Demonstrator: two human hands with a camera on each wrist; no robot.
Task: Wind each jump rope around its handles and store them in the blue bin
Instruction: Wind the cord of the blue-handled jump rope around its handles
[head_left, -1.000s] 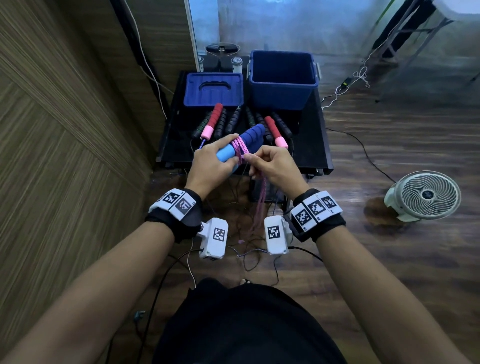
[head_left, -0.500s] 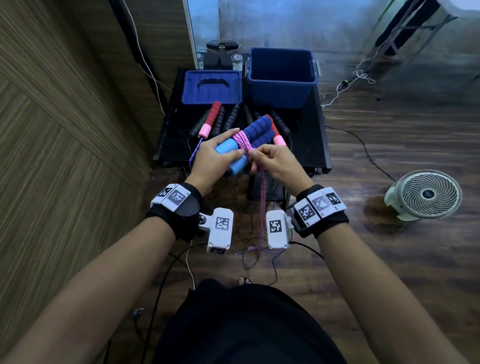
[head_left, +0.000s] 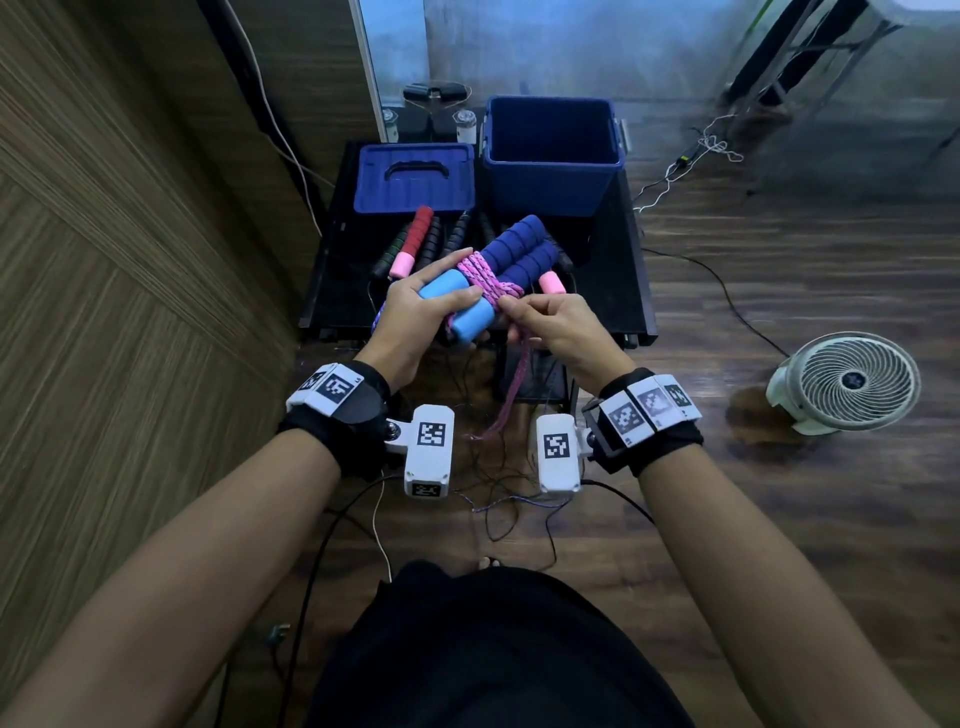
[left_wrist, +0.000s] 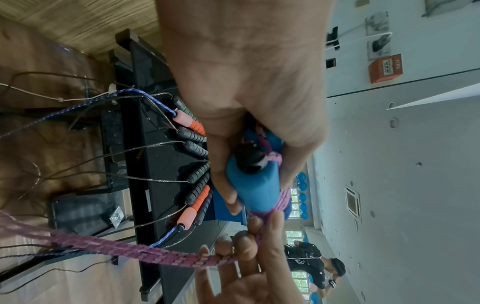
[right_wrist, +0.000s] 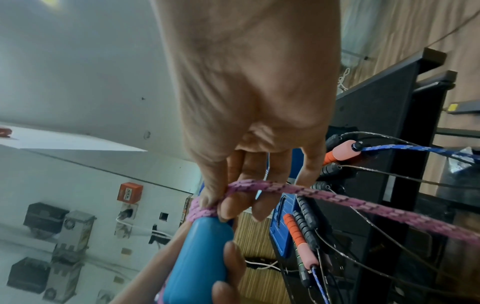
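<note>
My left hand (head_left: 415, 312) grips the pair of blue foam handles (head_left: 514, 254) (left_wrist: 255, 185) (right_wrist: 200, 257) by their light-blue ends, held side by side above the black table's front edge. Several turns of pink rope (head_left: 485, 278) circle the handles. My right hand (head_left: 550, 325) pinches the pink rope (right_wrist: 259, 188) right at the wraps, thumb and fingers curled on it. The rope's loose length (head_left: 511, 392) (left_wrist: 116, 246) hangs down between my wrists. The blue bin (head_left: 551, 156) stands open and empty at the table's back right.
The bin's blue lid (head_left: 414, 178) lies at the back left of the black table (head_left: 623, 270). Several other jump ropes with red-pink (head_left: 410, 241) and black handles lie in a row across it, cords trailing over the front edge. A white fan (head_left: 844, 382) sits on the wooden floor, right.
Both hands and the handles have risen and tilted. Another turn of pink rope now crosses the wraps, and the hanging length is shorter. My right hand has moved to the right of the wraps.
</note>
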